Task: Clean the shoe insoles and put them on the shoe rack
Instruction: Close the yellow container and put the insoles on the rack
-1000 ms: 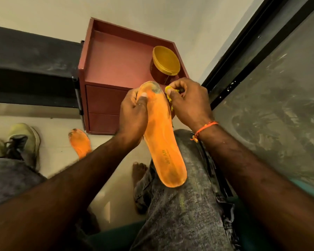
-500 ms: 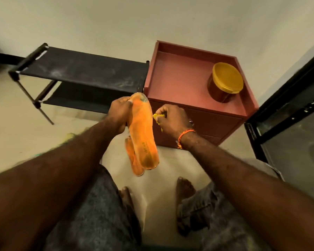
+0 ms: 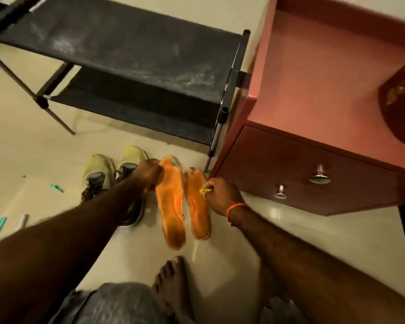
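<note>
Two hands work low over the floor. The left hand (image 3: 150,170) has its fingers (image 3: 155,163) curled over the toe end of an orange insole (image 3: 171,206), gripping it there; the insole's heel end points back toward the person and lies on or just above the tiles (which of the two cannot be told). The right hand (image 3: 221,195) has its fingers pinched on a small yellow cloth scrap (image 3: 205,190), and it rests at the right edge of a second orange insole (image 3: 197,206), which lies flat on the floor just beside the first, their long sides nearly touching. Both insoles show dark grime at the toe and heel. An orange thread band (image 3: 234,208) circles the right wrist.

Left of the insoles, a pair of pale yellow-green sneakers (image 3: 108,174) stands on the cream floor (image 3: 33,160), partly hidden by the left forearm. Beyond them stands the black shoe rack (image 3: 126,50), two dusty fabric tiers on a metal frame. A reddish cabinet (image 3: 313,160) with two metal knobs is beside the rack's right end, and a brown jar (image 3: 400,106) sits on its top at the frame's edge. A bare foot (image 3: 173,281) and a grey-trousered knee show nearest the camera.
</note>
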